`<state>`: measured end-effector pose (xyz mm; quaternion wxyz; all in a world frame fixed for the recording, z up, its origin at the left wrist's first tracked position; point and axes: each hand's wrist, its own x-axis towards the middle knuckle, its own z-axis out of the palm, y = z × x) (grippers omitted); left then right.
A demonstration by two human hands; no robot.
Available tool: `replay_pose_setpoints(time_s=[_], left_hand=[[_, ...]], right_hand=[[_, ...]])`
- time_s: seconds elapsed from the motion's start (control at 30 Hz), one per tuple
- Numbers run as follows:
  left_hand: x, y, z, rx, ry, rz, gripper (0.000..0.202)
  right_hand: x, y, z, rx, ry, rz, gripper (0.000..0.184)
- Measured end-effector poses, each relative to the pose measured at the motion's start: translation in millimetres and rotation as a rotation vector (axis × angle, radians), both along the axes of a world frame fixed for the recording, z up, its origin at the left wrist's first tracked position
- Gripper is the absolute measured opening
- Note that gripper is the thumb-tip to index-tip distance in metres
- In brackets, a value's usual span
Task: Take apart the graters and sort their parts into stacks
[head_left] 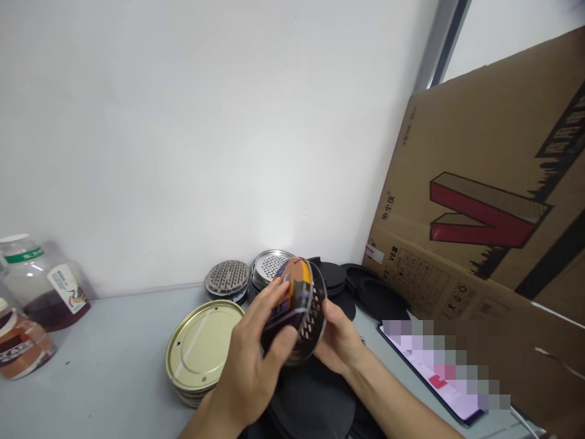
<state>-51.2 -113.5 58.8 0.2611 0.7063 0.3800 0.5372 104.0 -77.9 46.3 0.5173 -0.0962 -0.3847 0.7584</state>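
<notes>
Both my hands hold a round can-shaped part with an orange and purple label and a perforated metal face [295, 311], tilted up in front of me. My left hand [249, 360] grips its near side, fingers spread across the label. My right hand [340, 338] supports the opposite edge, with its fingers partly hidden behind the part. Just left of my left hand lies a stack of gold-coloured tin lids [203, 347]. Below my hands lies a black round disc [311, 399].
Two stacks of perforated metal discs [227, 279] [270, 268] and black round pieces [379, 299] stand along the wall. Two jars [43, 286] [21, 341] stand far left. A tilted cardboard box [484, 183] leans at right above a tablet [434, 372].
</notes>
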Motion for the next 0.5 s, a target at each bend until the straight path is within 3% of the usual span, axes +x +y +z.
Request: replay_pose_setpoints(time_s=[0.1, 0.2, 0.27, 0.33, 0.4, 0.5], left_hand=[[-9, 15, 18.5, -0.277, -0.488, 0.050, 0.044], [-32, 41, 39.1, -0.539, -0.869, -0.071, 0.051], [-52, 58, 43.3, -0.692, -0.946, -0.136, 0.043], [-73, 71, 36.8, -0.743, -0.948, -0.034, 0.024], [-94, 76, 23.8, -0.710, -0.907, 0.106, 0.014], [-126, 67, 7.2, -0.632, -0.831, 0.175, 0.021]], right_hand=[[2, 8, 2.3, -0.103, 0.053, 0.067, 0.044], [8, 14, 8.1, -0.213, 0.081, 0.116, 0.049], [13, 18, 12.1, -0.278, 0.084, 0.100, 0.048], [17, 22, 14.6, -0.332, 0.084, 0.042, 0.041], [21, 26, 14.6, -0.368, 0.055, -0.051, 0.030], [29, 34, 11.5, -0.360, -0.086, -0.229, 0.017]])
